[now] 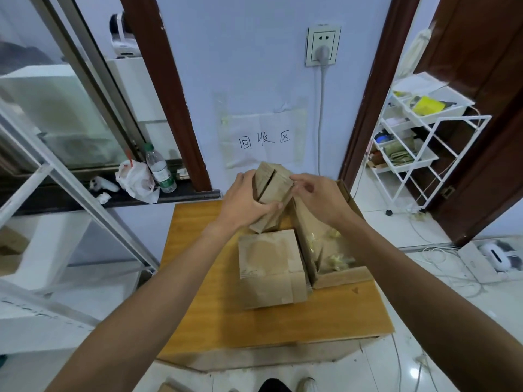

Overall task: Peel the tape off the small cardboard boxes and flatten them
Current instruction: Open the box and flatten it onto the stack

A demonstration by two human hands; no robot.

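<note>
Box (273, 190) sits raised in left grip (243, 203); right grip (319, 198) seemingly pinches its upper corner.

The raised cardboard box (273, 190) is showing plain tan with a dark slit down its face. The closed box (268, 267) is showing the same tan, crossed by paler bands. The crumpled tape (336, 261) is looking pale yellow. The tabletop (226, 321) is glowing orange-yellow with fine wood grain. The wall (254, 66) is reading pale lilac-blue, the door frame (167, 94) dark reddish brown, the rack (424, 154) white.
</note>
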